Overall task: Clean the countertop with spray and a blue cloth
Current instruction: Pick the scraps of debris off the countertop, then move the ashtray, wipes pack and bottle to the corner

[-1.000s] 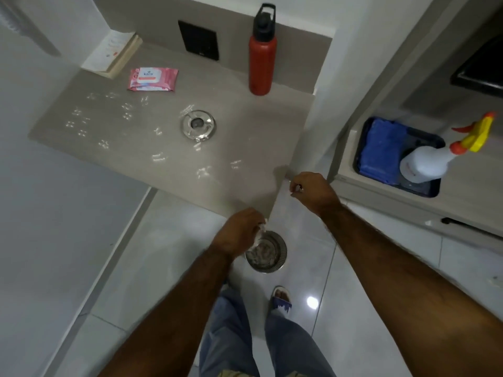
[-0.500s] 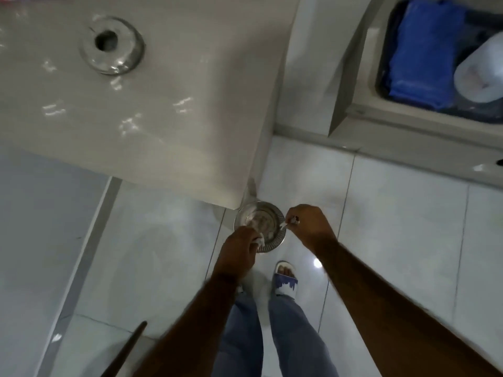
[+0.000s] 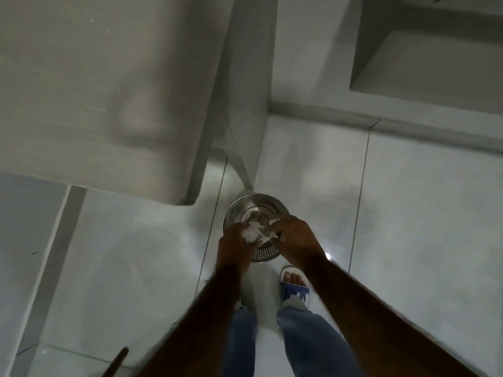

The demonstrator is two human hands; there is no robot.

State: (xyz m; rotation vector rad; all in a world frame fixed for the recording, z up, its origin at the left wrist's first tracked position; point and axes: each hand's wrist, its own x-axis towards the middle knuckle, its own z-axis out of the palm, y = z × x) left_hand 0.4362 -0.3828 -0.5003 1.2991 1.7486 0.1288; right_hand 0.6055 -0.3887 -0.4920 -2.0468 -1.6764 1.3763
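Note:
The grey countertop (image 3: 95, 91) fills the upper left, with only its near corner in view. Below that corner a small round metal bin (image 3: 254, 210) stands on the floor. Both hands hover over its mouth. My left hand (image 3: 235, 243) is closed around a wad of crumpled white paper (image 3: 251, 232). My right hand (image 3: 295, 239) pinches small white paper scraps at its fingertips, right beside the wad. The spray bottle and the blue cloth are out of frame.
Glossy white floor tiles (image 3: 408, 240) spread around the bin. A pale cabinet ledge (image 3: 408, 63) runs along the upper right. My sandalled foot (image 3: 294, 288) and jeans sit just behind the bin. A dark thin stick (image 3: 115, 361) pokes in at the bottom left.
The view has tipped further down, so the cloth, spray bottle and countertop drain have left the frame. Both hands have come lower and closer together over the bin, holding paper.

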